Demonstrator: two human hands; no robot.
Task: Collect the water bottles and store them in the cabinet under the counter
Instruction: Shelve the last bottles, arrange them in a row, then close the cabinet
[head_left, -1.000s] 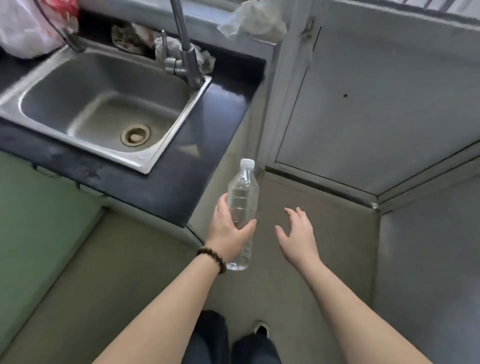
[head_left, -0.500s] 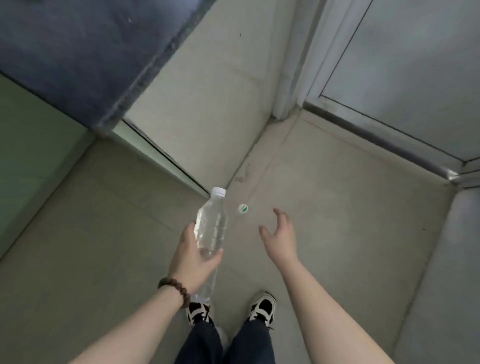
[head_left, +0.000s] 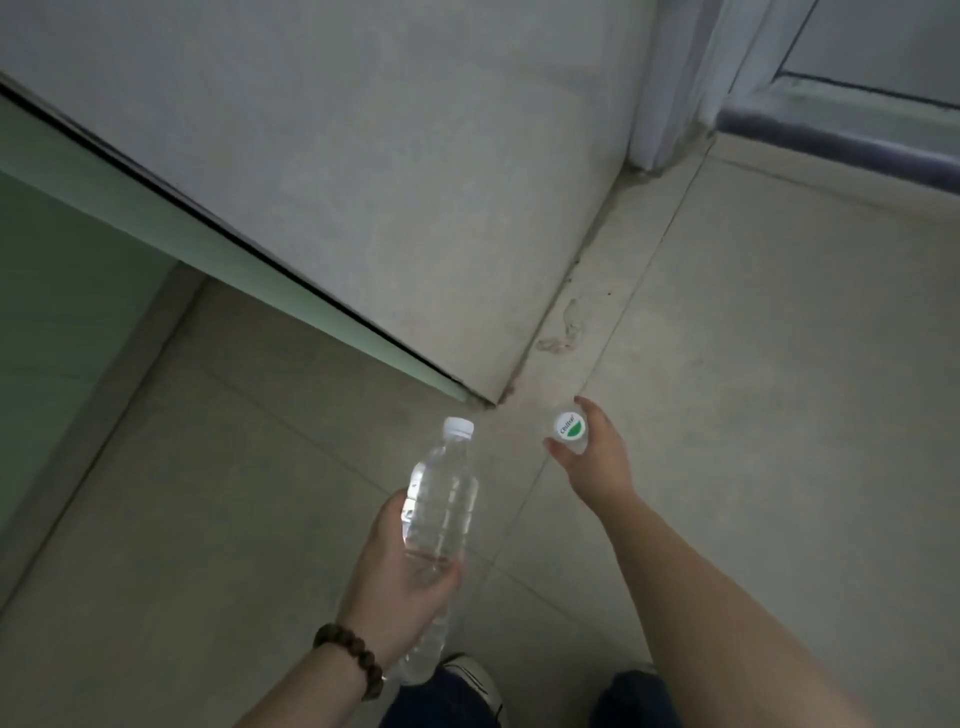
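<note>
A clear water bottle (head_left: 441, 499) with a white cap is held in my left hand (head_left: 400, 587), gripped around its lower half and tilted, cap pointing away from me. A beaded bracelet is on that wrist. A second water bottle (head_left: 570, 426) stands on the floor by the corner of the counter. I see it from above, so mostly its white cap with a green logo shows. My right hand (head_left: 602, 462) reaches down to it, thumb and fingers curled around its top. Its body is hidden below the cap and hand.
The pale side panel of the counter unit (head_left: 363, 182) fills the upper left, with a green cabinet front (head_left: 62, 312) at the far left. A door sill (head_left: 831, 124) runs along the top right. Beige floor tiles (head_left: 779, 415) spread around; my shoe (head_left: 478, 680) is at the bottom.
My view dropped from the sink to the floor. My right hand reached forward and closed around the bottle standing on the floor. My left hand kept hold of the first bottle.
</note>
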